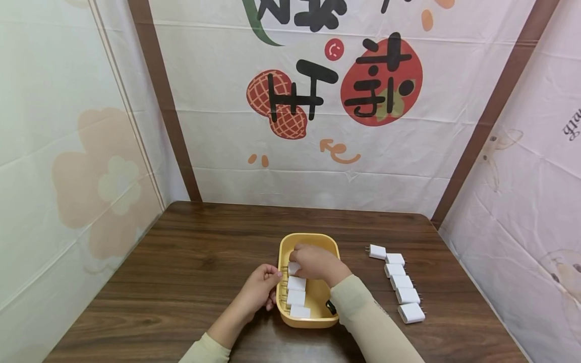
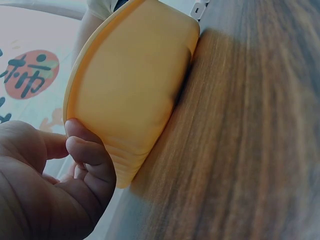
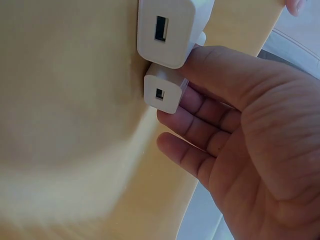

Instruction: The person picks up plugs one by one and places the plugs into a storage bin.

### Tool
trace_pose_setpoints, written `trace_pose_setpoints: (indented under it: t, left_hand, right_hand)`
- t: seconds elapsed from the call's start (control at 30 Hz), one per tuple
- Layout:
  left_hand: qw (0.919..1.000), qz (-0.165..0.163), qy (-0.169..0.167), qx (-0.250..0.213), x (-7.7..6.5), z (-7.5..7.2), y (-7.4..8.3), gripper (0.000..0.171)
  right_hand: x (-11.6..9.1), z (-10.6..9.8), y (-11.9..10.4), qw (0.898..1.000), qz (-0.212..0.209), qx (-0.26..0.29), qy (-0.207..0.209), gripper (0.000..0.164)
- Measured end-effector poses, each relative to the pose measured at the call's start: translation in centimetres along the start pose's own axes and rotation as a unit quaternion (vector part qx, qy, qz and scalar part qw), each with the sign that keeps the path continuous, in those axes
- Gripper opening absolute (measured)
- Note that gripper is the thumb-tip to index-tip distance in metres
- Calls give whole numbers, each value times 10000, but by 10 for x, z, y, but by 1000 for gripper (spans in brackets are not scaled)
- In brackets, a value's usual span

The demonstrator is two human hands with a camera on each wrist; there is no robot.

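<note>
A yellow plastic bin point(image 1: 308, 322) stands on the table with a column of white USB chargers along its left side, prongs pointing left. My left hand point(image 1: 258, 291) pinches the bin's left rim between thumb and fingers, as the left wrist view shows at the bin wall point(image 2: 135, 75). Inside the bin, my right hand point(image 1: 317, 263) holds the farthest white charger point(image 3: 162, 90) of the column between thumb and fingers. Just beside it, another charger point(image 3: 167, 32) shows its USB port in the right wrist view. The held charger's prongs are hidden there.
Right of the bin, several more white chargers point(image 1: 401, 282) lie in a line on the brown wooden table point(image 1: 204, 252); the farthest one point(image 1: 377, 251) has its prongs turned left. Printed cloth curtains point(image 1: 218, 151) enclose the table at the back and sides.
</note>
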State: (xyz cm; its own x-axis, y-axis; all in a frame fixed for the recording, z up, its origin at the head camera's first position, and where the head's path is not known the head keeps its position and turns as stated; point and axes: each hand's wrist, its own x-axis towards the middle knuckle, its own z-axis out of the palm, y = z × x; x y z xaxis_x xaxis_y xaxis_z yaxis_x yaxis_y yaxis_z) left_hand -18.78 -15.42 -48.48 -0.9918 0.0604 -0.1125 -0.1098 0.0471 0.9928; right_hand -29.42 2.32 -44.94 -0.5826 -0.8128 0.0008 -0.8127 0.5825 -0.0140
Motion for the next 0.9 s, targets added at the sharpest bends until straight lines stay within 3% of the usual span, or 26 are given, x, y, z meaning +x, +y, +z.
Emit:
trace_pose_setpoints:
  t: [0.9]
  left_hand:
    - [10000,15,-22,11,1,-1,-2,23]
  right_hand:
    - [2,-5,0,9994,29,313,-149,19]
